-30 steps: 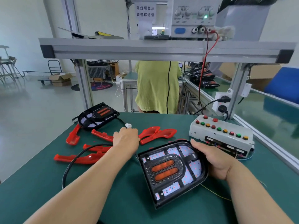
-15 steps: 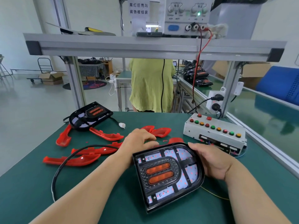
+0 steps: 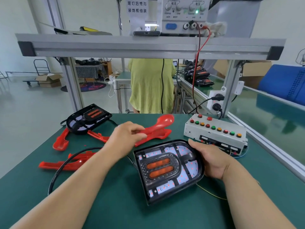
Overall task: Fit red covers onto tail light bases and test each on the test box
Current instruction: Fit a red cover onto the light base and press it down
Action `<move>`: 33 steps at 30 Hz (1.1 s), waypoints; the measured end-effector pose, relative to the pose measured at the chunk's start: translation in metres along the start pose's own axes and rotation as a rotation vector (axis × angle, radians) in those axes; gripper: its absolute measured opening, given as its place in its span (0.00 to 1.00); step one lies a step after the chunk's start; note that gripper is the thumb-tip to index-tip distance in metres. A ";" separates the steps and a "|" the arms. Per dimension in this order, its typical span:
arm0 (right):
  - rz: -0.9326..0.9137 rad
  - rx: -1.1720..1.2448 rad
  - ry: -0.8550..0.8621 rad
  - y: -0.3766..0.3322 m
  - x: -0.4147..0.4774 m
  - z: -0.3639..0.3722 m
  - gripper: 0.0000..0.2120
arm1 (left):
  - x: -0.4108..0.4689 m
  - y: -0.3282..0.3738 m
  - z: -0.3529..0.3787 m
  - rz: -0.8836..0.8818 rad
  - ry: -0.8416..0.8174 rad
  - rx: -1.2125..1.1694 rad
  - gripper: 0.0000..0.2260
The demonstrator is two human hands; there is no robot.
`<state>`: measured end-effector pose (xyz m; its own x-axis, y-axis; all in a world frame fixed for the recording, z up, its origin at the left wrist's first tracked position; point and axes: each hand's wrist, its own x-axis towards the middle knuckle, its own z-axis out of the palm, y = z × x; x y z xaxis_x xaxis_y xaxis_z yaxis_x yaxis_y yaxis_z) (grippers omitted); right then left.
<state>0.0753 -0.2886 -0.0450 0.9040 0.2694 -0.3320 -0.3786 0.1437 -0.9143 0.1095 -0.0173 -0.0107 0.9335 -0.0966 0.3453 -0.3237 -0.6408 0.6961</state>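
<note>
- Hands are kept apart: a red cover (image 3: 158, 128) is pinched at its near end by the left hand (image 3: 127, 139), and the tail light base (image 3: 170, 169) is gripped at its right edge by the right hand (image 3: 212, 161).
- Base is rested on the table (image 3: 115, 204), nearer than the cover and right of it.
- Cover's long axis is pointed away and rightward; a swing back toward the base is judged needed, led by the left hand.
</note>
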 end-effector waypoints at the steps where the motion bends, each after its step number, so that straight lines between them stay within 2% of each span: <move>1: -0.006 0.025 0.024 0.000 0.001 0.001 0.18 | -0.003 0.006 -0.008 0.015 0.019 -0.044 0.06; 5: -0.030 0.109 0.124 -0.002 0.004 0.002 0.19 | -0.032 0.035 -0.023 0.172 -0.067 -0.070 0.08; 10: -0.039 0.224 0.184 -0.001 0.008 0.010 0.22 | -0.071 0.037 -0.007 0.435 -0.096 0.068 0.14; 13: -0.022 0.301 0.212 0.003 0.009 0.014 0.23 | -0.079 0.029 0.002 0.509 -0.121 0.128 0.14; 22: -0.032 0.287 0.185 0.003 0.009 0.016 0.25 | -0.075 0.023 0.005 0.563 -0.122 0.202 0.13; 33: -0.052 0.304 0.143 0.003 0.008 0.018 0.24 | -0.076 0.024 0.003 0.584 -0.127 0.187 0.11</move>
<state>0.0775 -0.2690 -0.0467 0.9341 0.1213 -0.3356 -0.3539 0.4365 -0.8272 0.0311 -0.0275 -0.0226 0.6254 -0.5532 0.5503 -0.7644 -0.5762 0.2894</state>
